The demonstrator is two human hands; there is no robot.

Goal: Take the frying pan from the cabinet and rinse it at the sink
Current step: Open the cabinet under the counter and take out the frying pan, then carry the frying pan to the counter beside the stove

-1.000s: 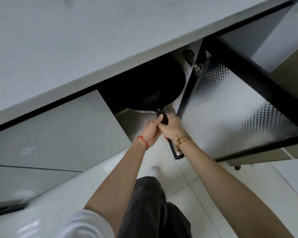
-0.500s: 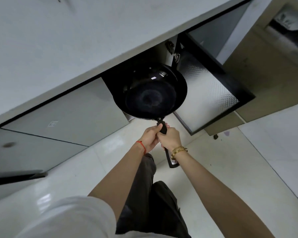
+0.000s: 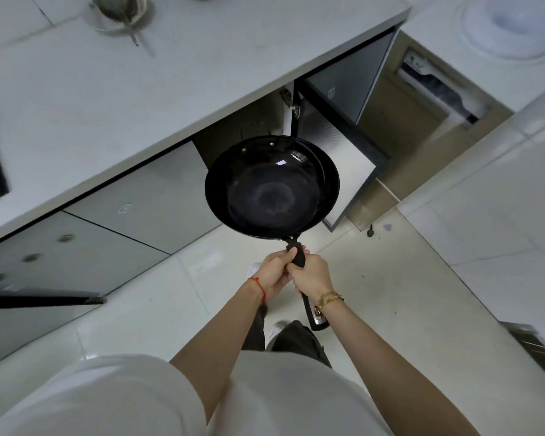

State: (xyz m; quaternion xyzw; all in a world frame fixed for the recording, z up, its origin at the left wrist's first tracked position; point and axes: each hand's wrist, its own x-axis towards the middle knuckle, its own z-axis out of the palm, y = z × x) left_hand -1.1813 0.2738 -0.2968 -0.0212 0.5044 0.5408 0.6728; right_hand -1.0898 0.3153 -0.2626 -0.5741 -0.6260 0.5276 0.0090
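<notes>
Head view, change: the frying pan (image 3: 272, 187) is out of the cabinet (image 3: 243, 133) now and held in front of its open mouth; half a second ago its far rim was under the countertop edge, and a second ago most of it sat inside in the dark.
Head view, more of the room: the countertop (image 3: 170, 67) fills more of the scene than before, and a glass bowl (image 3: 121, 11) at its far edge has come into sight.
Pan: round, black, glossy, with a duller ring at the bottom and two small rivets on the far wall; it is level, hollow side up, above the floor (image 3: 390, 294).
Handle: long, black, with a shiny metal end (image 3: 317, 319) that sticks out past the right wrist.
Left hand (image 3: 272, 273): fingers curled round the handle, thumb on top, red string at the wrist.
Right hand (image 3: 312, 275): wrapped round the handle just beside the left hand, touching it; gold bracelet at the wrist.
Cabinet door (image 3: 337, 143): swung open to the right of the pan, dark frame, pale dimpled inner face.
Floor: pale glossy tiles.
</notes>
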